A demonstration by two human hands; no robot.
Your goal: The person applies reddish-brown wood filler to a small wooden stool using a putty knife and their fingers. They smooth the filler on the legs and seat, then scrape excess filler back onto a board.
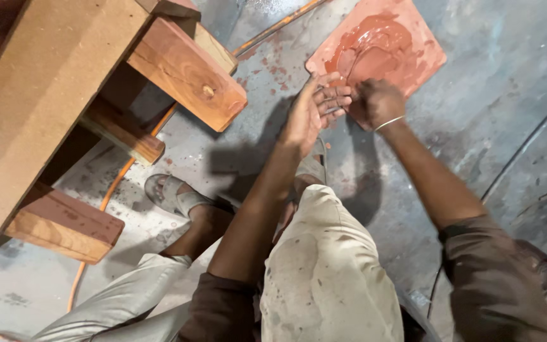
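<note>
We see a square board (413, 60) smeared with reddish-brown paste (371, 50) lying flat on the grey floor (495, 101). Our left hand (314, 111) hovers at its near edge, grip released, fingers spread; our right hand (378, 101) is clenched just beside it, what it pinches hidden. Wooden furniture (64, 95) stands well apart.

Putty-smeared board (413, 60) on grey floor (476, 126)

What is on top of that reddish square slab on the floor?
A smeared mound of wet reddish paste lies on the slab. The left hand and right hand cover its near edge, so what lies beneath them is hidden.
</note>
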